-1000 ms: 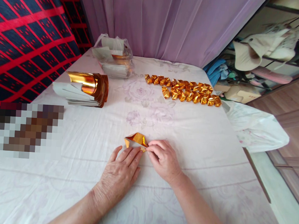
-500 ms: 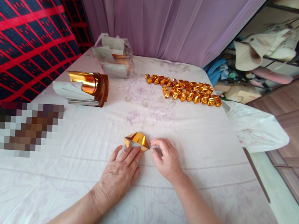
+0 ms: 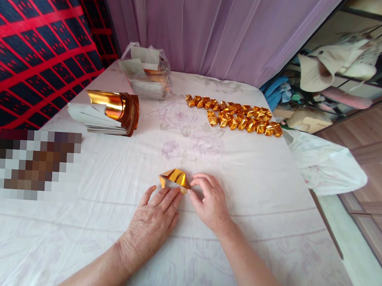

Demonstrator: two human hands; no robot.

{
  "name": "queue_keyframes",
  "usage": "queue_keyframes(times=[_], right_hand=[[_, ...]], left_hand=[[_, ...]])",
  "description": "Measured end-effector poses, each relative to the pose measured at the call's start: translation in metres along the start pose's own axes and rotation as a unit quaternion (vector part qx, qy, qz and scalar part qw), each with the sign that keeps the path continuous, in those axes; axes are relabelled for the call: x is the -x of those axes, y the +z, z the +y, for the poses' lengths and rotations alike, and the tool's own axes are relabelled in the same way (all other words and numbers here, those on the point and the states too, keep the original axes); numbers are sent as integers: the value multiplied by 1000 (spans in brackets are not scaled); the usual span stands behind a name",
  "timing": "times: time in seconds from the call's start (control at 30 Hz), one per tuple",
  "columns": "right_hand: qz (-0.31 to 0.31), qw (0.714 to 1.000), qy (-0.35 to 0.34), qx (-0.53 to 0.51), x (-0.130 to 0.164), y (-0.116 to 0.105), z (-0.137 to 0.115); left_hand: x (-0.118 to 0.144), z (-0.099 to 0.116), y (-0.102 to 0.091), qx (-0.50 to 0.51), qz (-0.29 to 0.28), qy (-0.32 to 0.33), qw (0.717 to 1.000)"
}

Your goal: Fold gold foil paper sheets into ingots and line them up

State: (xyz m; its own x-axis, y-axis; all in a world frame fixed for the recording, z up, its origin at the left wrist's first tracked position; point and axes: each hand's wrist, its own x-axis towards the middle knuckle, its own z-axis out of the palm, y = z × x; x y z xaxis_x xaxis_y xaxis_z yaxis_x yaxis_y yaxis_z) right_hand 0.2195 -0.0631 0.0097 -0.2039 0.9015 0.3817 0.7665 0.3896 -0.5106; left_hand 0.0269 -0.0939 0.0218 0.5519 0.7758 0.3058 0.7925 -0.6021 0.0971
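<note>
A partly folded sheet of gold foil paper [image 3: 177, 176], pale on its reverse side, lies on the cloth in front of me. My left hand [image 3: 157, 214] rests flat, its fingertips pressing the near edge of the paper. At the paper's right corner, the thumb and index finger of my right hand [image 3: 210, 202] close in a pinch. Part of the near edge is hidden under my left fingers. Farther off to the right, several finished gold foil folded pieces [image 3: 233, 122] stand in two rows.
A stack of gold foil sheets [image 3: 115, 112] stands at the left, with a clear plastic bag of more sheets [image 3: 146, 77] behind it. The floral cloth [image 3: 256, 177] covers the surface. Past the right edge are a white bag [image 3: 332, 164] and cluttered shelves [image 3: 331, 74].
My right hand has shifted slightly left, and its thumb and index finger have come onto the paper's right corner, which is bent inward. My left hand stays in place.
</note>
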Motion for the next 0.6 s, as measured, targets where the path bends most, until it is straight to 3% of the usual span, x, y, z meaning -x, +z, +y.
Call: queue_keyframes(times=[0.6], right_hand=[[-10, 1000, 5, 5, 0, 1, -1]], left_hand=[[0, 0, 1, 10, -9, 2, 1000]])
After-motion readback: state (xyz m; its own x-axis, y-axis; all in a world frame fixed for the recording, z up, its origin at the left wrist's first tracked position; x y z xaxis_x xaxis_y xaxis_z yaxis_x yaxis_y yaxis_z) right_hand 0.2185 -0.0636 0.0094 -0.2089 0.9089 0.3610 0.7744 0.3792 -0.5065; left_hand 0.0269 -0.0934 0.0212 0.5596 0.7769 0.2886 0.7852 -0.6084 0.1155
